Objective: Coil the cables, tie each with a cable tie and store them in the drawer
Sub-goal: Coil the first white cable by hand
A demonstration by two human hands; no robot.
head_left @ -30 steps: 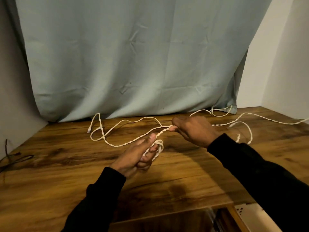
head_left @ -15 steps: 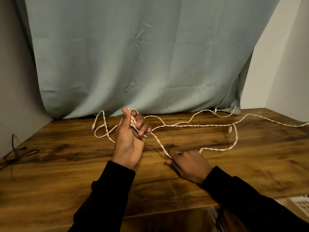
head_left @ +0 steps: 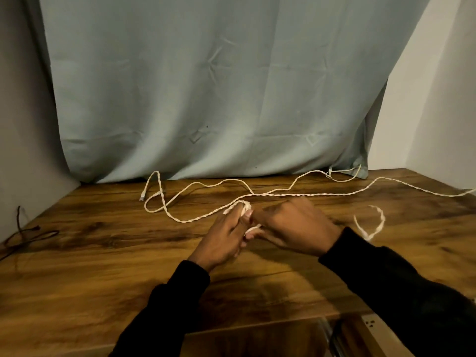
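Winding the white cable [head_left: 304,195] into a coil at mid-table.

My left hand [head_left: 223,237] had its fingers curled around the small started coil, anchoring it; my right hand [head_left: 296,225] gripped the strand beside it, I judged to feed another loop, while the slack trailed across the wooden table [head_left: 103,266].

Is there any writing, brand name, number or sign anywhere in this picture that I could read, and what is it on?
None can be read.
white cable: no print visible.
curtain: plain cloth, no lettering.
wooden table: only wood grain.
pale object at the bottom right edge: a few small dark marks, too small and blurred to tell if they are text.
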